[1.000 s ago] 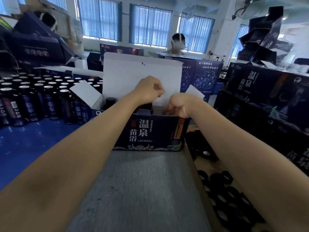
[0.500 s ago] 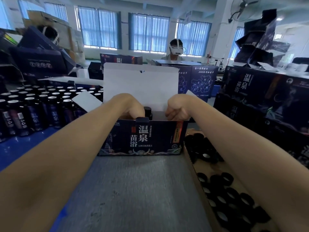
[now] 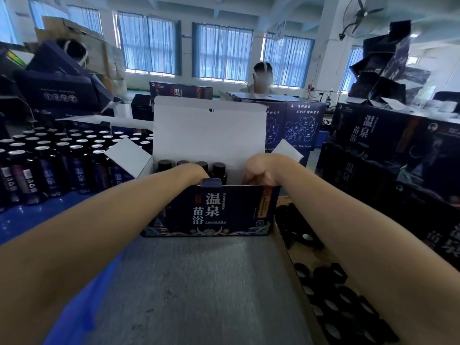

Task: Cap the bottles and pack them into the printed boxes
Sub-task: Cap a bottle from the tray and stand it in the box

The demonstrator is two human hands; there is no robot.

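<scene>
Left hand [image 3: 193, 172] was dipped into the box [image 3: 211, 215], left of middle, wrist bent over the front wall. Fingers were hidden behind that wall, so I couldn't tell how open it was or whether it had anything. Right hand [image 3: 261, 170] was at the box's right end, fingers curled down in a fist just inside the rim. Couldn't tell if they closed on anything.

Far left: rows of silver-topped bottles [image 3: 62, 155] stood upright and close-packed on the blue table [image 3: 15, 220], dark labels facing out.

Centre: the box sat on a grey mat [image 3: 199, 282], its dark printed front with big white characters facing the worker. White lid [image 3: 209, 135] stood upright at the back. Left flap [image 3: 129, 155] and right flap [image 3: 288, 150] splayed outward. Inside, four capped bottles [image 3: 219, 168] stood upright in a row along the back, black tops showing above the front wall, partly behind the left hand.

Right: cardboard tray [image 3: 286, 250] just beside the box's right corner, with loose black caps [image 3: 331, 277] in it. The right forearm passed over it. Further right was a stack of boxes [image 3: 385, 150] with the same print.

Back: a person [image 3: 261, 78] sat across the room behind more boxes. A fan [image 3: 361, 16] hung top right.
</scene>
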